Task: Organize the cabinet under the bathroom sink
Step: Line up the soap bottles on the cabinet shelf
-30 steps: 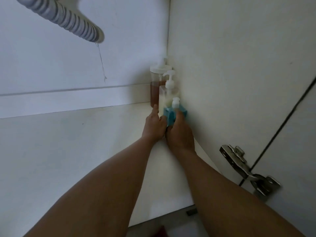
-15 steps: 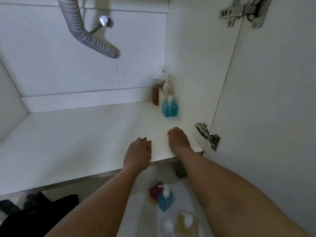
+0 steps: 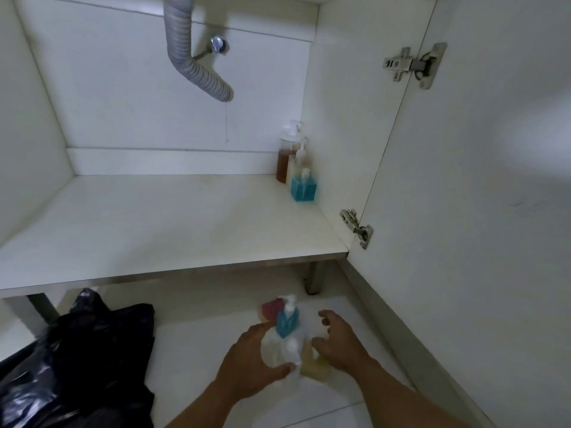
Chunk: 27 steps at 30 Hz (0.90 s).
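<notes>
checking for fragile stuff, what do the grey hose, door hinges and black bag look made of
Grey hose: likely flexible matte plastic, ribbed rings. Door hinges: seemingly bare metal, silvery glint. Black bag: probably thin glossy plastic film, crumpled shiny creases.

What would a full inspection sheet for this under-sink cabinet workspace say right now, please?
Surface: white cabinet shelf, raised on legs.
Job's things: amber bottle, pale bottle and blue shelf bottle in the back right corner; blue floor bottle, clear bottle, yellowish bottle and red item on the floor.
Clutter: black bag on the floor, left.
Hands: left hand curls round the clear bottle; right hand at the yellowish bottle, grip blurred.
Cables: nothing seen; grey drain hose hangs above.
Surroundings: cabinet door open.
</notes>
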Tool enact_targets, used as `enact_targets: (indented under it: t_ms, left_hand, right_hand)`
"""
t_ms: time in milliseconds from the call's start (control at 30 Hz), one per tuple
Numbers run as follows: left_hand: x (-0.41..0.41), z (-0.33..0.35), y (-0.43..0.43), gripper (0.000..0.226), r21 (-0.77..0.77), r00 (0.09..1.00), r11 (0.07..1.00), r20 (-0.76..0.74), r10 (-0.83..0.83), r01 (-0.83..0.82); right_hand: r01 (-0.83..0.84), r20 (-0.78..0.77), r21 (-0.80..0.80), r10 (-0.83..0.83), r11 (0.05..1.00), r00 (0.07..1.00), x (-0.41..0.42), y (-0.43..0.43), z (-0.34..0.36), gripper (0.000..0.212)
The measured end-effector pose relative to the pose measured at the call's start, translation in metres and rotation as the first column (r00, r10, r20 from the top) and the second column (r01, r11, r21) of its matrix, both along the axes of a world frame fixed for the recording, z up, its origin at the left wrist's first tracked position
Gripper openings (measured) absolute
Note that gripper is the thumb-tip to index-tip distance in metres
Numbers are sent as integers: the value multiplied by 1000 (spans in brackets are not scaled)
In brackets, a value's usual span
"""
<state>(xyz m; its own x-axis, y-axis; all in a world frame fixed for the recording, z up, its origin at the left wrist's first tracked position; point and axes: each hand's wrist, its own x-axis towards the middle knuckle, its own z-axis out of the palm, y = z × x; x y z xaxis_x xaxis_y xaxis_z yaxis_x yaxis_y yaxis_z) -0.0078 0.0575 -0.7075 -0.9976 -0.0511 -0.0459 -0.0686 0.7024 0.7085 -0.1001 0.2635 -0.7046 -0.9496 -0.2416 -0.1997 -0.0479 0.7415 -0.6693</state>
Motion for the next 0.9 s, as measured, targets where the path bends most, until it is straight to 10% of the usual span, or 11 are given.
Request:
enact_targets:
  t_ms: [300,633,900]
  left_hand:
    - [1,-33,26,72,89,990,992,117,75,-85]
    - [-18,-49,14,71,179,994,984,111,-22,1]
    - [-53,-49,7,41,199,973,952,55,224,-231]
  right_hand:
    - [-86,-31,73,88,994,996,3,21,-89,39]
    - [-89,-42,52,91,995,995,23,13,-26,46]
    - [-90,-51,95,95,991,994,15,13,-31,44]
